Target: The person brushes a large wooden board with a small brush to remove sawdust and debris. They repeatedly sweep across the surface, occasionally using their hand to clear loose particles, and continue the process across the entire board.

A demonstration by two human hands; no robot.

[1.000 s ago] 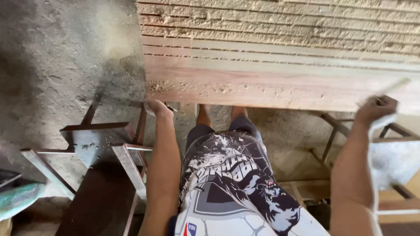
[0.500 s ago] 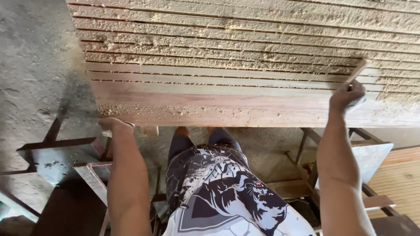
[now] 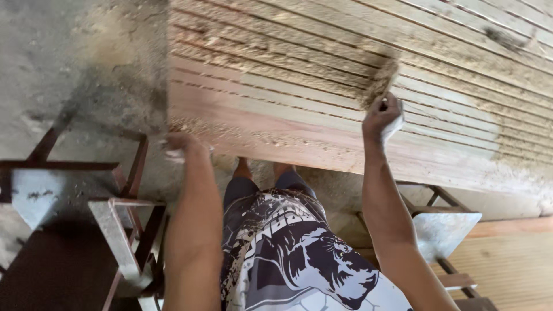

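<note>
Wooden panel (image 3: 322, 109) pale tan with reddish-pink near edge, parallel grooved stripes, yellowish sawdust speckles. Brush (image 3: 380, 83) bristles dull straw-brown, blurred. Cloth (image 3: 394, 126) at right hand (image 3: 380, 115) white. Shirt (image 3: 299, 259) white with black graphic print. Metal stands (image 3: 124, 230) rust-brown with grey plates. Floor (image 3: 69, 63) grey concrete, tan dust patches.

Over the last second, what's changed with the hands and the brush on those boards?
The right hand has moved from the near edge up onto the grooved wooden boards, carrying its brush over the dusty grooves. The left hand stays at the boards' near corner. The metal stands below are unchanged.
</note>
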